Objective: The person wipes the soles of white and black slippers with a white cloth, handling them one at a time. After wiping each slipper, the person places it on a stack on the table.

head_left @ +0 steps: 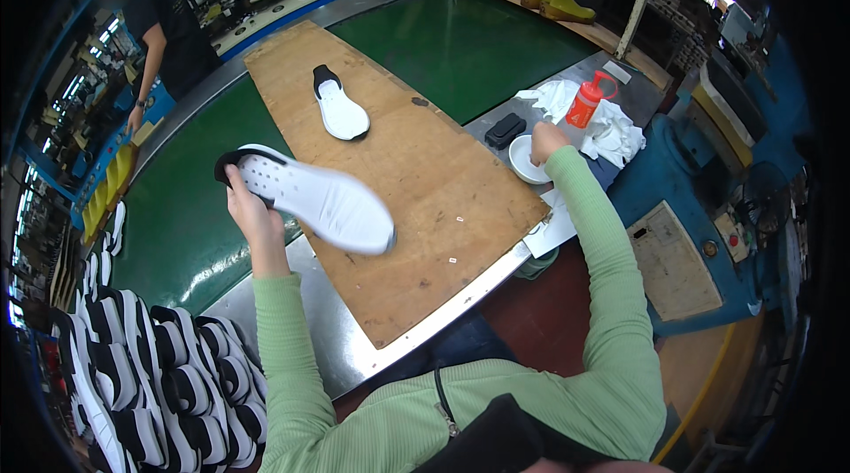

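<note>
My left hand [255, 218] grips a white-and-black shoe [328, 200] by its black heel end and holds it above the board, toe pointing right. Small holes dot its white surface near the heel, and its toe end is slightly blurred. My right hand [547, 143] is closed, its fingers down inside a small white bowl [524, 161]; what they may be holding is hidden. A second white-and-black shoe [341, 110] lies farther back on the brown wooden board [416, 198].
Beside the bowl are a black box-like object [506, 131], a red squeeze bottle [588, 101] and white cloths [615, 136]. Stacked shoes [168, 376] crowd the lower left. A green belt [460, 43] runs beneath the board. One person [164, 30] stands at far left; yellow shoe forms [567, 9] line the back.
</note>
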`<state>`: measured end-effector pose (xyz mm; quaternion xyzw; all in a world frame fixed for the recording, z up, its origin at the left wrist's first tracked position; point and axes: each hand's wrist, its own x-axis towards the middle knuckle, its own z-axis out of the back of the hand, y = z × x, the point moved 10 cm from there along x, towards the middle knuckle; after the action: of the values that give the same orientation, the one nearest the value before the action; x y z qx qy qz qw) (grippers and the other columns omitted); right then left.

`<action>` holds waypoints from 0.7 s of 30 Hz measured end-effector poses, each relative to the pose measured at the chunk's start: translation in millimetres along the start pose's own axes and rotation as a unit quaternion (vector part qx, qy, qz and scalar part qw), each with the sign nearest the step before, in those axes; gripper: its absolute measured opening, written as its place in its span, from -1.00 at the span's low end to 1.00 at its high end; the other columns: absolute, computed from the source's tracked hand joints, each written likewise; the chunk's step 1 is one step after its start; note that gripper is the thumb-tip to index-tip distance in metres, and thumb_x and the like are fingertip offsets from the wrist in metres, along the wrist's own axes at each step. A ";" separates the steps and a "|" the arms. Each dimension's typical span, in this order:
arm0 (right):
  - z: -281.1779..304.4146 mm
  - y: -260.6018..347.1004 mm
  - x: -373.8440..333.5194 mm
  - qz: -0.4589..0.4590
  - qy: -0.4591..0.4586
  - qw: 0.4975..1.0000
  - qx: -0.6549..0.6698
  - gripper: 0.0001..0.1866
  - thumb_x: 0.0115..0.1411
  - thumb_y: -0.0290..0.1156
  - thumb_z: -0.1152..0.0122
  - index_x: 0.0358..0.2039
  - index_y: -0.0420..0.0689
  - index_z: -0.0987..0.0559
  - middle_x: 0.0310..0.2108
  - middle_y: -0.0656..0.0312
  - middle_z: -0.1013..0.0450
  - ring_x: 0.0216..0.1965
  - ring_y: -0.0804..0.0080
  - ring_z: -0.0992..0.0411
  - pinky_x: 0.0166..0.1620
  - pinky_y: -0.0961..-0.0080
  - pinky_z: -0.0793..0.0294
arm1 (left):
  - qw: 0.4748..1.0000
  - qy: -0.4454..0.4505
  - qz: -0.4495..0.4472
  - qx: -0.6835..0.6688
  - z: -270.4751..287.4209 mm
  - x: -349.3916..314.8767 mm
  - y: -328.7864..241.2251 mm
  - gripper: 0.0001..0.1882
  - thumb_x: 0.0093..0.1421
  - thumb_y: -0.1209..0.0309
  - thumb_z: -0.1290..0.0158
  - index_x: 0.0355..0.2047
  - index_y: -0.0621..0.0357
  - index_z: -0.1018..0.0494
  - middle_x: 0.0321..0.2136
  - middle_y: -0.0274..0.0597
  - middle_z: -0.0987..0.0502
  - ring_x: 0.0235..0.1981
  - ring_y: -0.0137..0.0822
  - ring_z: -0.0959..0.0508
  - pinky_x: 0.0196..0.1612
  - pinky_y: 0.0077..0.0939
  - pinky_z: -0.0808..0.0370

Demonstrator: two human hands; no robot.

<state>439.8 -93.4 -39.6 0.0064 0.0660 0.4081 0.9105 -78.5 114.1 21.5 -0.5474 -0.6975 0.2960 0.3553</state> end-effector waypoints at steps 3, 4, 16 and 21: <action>0.5 1.2 -2.9 -0.004 -0.010 1.000 -0.008 -0.65 -0.21 -0.57 -0.35 -0.30 -0.28 -0.62 -0.18 -0.10 -0.53 -0.08 0.05 -0.52 -0.06 0.22 -0.54 | 0.996 0.082 0.037 0.016 -20.5 -28.9 -7.0 -0.72 0.35 0.24 0.04 -0.09 0.18 -0.42 -0.26 -0.30 -0.53 -0.28 -0.43 -0.55 -0.24 -0.51 -0.53; -0.8 0.5 -2.5 -0.003 -0.013 1.000 -0.007 -0.65 -0.20 -0.57 -0.35 -0.29 -0.27 -0.62 -0.18 -0.10 -0.54 -0.08 0.05 -0.52 -0.06 0.23 -0.54 | 0.993 0.103 0.052 0.030 -25.9 -38.8 -8.4 -0.73 0.35 0.25 0.03 -0.10 0.18 -0.42 -0.26 -0.30 -0.53 -0.29 -0.44 -0.54 -0.25 -0.52 -0.52; 79.6 74.5 -118.3 0.228 -0.071 0.807 0.540 -0.86 -0.02 -0.54 -0.29 -0.41 -0.27 -0.58 -0.50 0.29 -0.50 -0.44 0.62 -0.44 -0.35 0.63 -0.43 | 0.907 0.386 -0.047 0.162 -91.2 -160.7 -67.5 -0.64 -0.15 0.71 -0.15 -0.26 0.23 -0.52 -0.39 -0.28 -0.52 -0.31 -0.45 -0.52 -0.20 -0.59 -0.44; 79.9 169.8 -247.8 0.335 0.152 0.637 0.677 -0.65 -0.06 -0.71 -0.20 -0.18 -0.33 -0.52 -0.09 0.03 -0.49 -0.31 0.60 -0.50 -0.29 0.71 -0.49 | 0.863 0.428 -0.125 0.239 -101.4 -194.6 -71.8 -0.64 -0.30 0.67 -0.26 -0.37 0.22 -0.59 -0.45 -0.25 -0.51 -0.39 -0.42 -0.51 -0.33 -0.59 -0.39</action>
<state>160.7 -161.1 79.3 0.5810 0.4547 0.5215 0.4286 -6.3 -89.2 103.7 -0.4268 -0.4474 0.1435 0.7727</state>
